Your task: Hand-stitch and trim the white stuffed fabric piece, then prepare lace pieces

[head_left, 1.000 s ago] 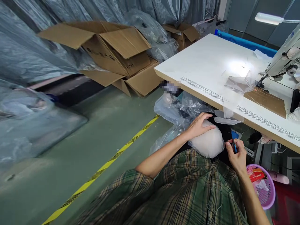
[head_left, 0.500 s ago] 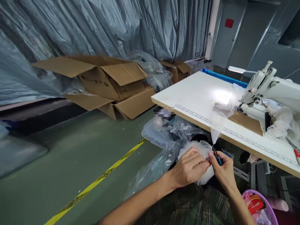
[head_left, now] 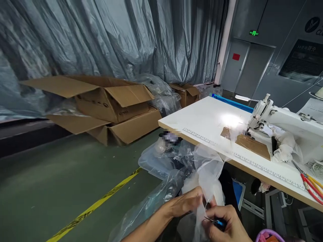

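Observation:
Sheer white fabric [head_left: 208, 168] hangs in folds over my lap, in front of the table edge. My left hand [head_left: 185, 203] is closed on a fold of it, its fingertips partly hidden behind the cloth. Close beside it on the right, my right hand [head_left: 225, 218] grips small blue-handled thread snips [head_left: 219, 222], their dark tips pointing left towards the fabric. My right thumb and fingers lie against the cloth too. Above the hands, a white sewing machine [head_left: 268, 116] stands on the white table [head_left: 189, 116].
Red-handled scissors [head_left: 306, 183] lie at the table's right. A brown board [head_left: 253, 146] sits beneath the needle area. Open cardboard boxes [head_left: 101, 104], a clear plastic bin [head_left: 153, 161] and yellow floor tape [head_left: 101, 201] are to the left. A purple basket [head_left: 268, 232] stands low right.
The view has tilted up, and both hands now appear lower. The fabric that stretched from near the needle to my hands has come off the tabletop, now gathered at its edge.

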Motion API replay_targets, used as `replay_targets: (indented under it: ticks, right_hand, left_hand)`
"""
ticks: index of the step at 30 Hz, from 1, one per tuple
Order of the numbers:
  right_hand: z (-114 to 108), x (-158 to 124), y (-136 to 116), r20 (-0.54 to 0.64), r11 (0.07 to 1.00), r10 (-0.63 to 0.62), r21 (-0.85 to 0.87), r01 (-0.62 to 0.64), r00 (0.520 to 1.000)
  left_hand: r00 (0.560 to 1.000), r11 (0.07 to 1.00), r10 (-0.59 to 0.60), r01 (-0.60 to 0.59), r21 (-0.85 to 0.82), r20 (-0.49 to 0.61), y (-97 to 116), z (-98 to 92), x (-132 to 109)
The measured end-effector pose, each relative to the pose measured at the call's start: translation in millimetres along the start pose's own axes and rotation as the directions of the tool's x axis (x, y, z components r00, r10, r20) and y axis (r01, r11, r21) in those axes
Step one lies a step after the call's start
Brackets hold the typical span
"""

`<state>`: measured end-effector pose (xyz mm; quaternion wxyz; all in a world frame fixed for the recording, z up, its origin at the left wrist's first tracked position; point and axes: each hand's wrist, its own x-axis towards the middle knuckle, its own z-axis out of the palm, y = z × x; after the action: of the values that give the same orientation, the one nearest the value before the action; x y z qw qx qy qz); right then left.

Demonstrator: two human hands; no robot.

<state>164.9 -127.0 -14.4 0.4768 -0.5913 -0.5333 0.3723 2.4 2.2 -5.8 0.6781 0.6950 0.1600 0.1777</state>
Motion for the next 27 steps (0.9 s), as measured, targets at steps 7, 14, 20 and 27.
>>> replay_targets:
  ticks: [7, 14, 20, 27]
  right_hand:
    - [-4.7, 23.0, -11.5, 0.204, 0.999, 0.030, -0.019, -0.027, 0.979]
    - [-2.7, 25.5, -5.9, 0.173, 0.998, 0.056, 0.006, -0.058, 0.983]
    - [0.7, 22.7, 20.4, 0.188, 0.975, 0.207, 0.040, -0.218, 0.960]
    - [4.2, 25.8, 29.2, 0.249, 0.971, 0.233, -0.116, -0.210, 0.940]
  left_hand:
    - [0.953, 0.914, -0.273, 0.214, -0.345, -0.131, -0.7, 2.2, -12.1]
    - [0.898, 0.934, -0.335, 0.275, -0.230, -0.284, 3.2, 6.6, -20.6]
    - [0.918, 0.946, -0.315, 0.285, -0.152, -0.243, -13.8, 8.2, -35.6]
    - [0.897, 0.936, -0.351, 0.338, -0.093, -0.270, -21.9, 11.7, -42.6]
